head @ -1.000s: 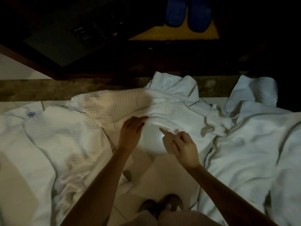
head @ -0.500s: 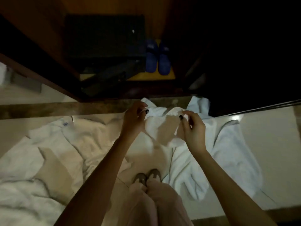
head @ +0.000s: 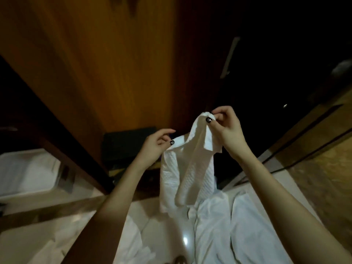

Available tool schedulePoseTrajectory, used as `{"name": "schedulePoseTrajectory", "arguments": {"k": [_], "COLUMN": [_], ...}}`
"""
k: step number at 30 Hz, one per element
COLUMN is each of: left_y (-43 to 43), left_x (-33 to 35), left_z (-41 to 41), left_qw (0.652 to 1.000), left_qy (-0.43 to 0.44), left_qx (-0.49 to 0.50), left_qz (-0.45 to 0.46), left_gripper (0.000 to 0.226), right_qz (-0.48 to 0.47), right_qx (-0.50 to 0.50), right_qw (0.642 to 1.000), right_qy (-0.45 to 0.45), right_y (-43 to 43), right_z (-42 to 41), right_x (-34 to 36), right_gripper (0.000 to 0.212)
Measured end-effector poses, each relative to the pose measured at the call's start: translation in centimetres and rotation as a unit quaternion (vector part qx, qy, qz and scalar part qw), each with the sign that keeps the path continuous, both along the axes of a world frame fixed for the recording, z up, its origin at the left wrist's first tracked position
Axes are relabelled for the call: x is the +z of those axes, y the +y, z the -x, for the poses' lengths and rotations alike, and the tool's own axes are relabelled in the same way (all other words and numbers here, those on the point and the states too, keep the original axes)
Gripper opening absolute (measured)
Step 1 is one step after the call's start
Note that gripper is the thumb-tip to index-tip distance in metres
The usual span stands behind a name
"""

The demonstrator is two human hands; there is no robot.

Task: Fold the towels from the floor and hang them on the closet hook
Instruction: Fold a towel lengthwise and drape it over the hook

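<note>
A white waffle-textured towel (head: pixel 192 168) hangs lifted in front of me, its lower part trailing down to the floor. My right hand (head: pixel 223 130) pinches its top edge, highest in the view. My left hand (head: pixel 156 144) holds the edge lower and to the left, thumb on the cloth. More white cloth (head: pixel 238 235) lies crumpled on the pale floor below. The wooden closet panel (head: pixel 114 63) rises straight ahead. No hook is visible in the dark.
A dark box-like object (head: pixel 129 143) sits low inside the closet. A white bed or basin edge (head: pixel 26 172) shows at the left. A dark wooden frame (head: pixel 62 141) slants down the left. A patterned floor strip (head: pixel 323 168) runs at the right.
Both hands have risen with the towel from near the floor to chest height. The view has tilted up from the floor toward the closet panel.
</note>
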State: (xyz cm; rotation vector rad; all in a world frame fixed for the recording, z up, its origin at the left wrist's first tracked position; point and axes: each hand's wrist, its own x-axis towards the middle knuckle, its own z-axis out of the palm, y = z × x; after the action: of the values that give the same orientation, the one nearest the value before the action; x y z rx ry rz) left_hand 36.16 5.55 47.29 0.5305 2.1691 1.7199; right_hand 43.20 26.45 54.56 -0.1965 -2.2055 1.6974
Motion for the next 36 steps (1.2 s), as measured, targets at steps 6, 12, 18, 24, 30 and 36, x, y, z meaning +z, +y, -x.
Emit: {"name": "schedulePoseTrajectory", "arguments": {"k": [6,12,18,24,30,36], "left_y": [2.3,5.1,6.9,8.8,10.6,9.7], "left_x": [14.4,21.9,26.2,27.5,28.1,29.0], "left_z": [0.3,-0.9,-1.7,-1.4,-0.1,2.3], "left_qw": [0.991,0.972,0.949,0.941,0.955,0.950], "left_qy": [0.090,0.105,0.139,0.148,0.148,0.138], "left_qx": [-0.015,-0.084,-0.097,-0.083,-0.099,0.012], "left_qz": [-0.093,-0.190,-0.264,-0.292,-0.237,-0.279], "left_gripper": [0.019,0.030,0.027,0.022,0.016,0.010], "right_qz": [-0.044,-0.048,-0.047,-0.002,0.053,0.087], "right_qx": [0.032,0.037,0.057,0.044,0.026,0.104], "right_qw": [0.998,0.993,0.979,0.982,0.987,0.986], "right_qy": [0.028,0.102,0.189,0.186,0.149,0.097], "right_y": [-1.1,-0.6,0.3,2.1,4.7,5.8], "right_z": [0.7,-0.7,-1.8,-1.2,-1.2,-0.6], "right_x": [12.0,19.7,23.4,22.9,20.8,16.1], "right_gripper": [0.017,0.011,0.015,0.014,0.013,0.042]}}
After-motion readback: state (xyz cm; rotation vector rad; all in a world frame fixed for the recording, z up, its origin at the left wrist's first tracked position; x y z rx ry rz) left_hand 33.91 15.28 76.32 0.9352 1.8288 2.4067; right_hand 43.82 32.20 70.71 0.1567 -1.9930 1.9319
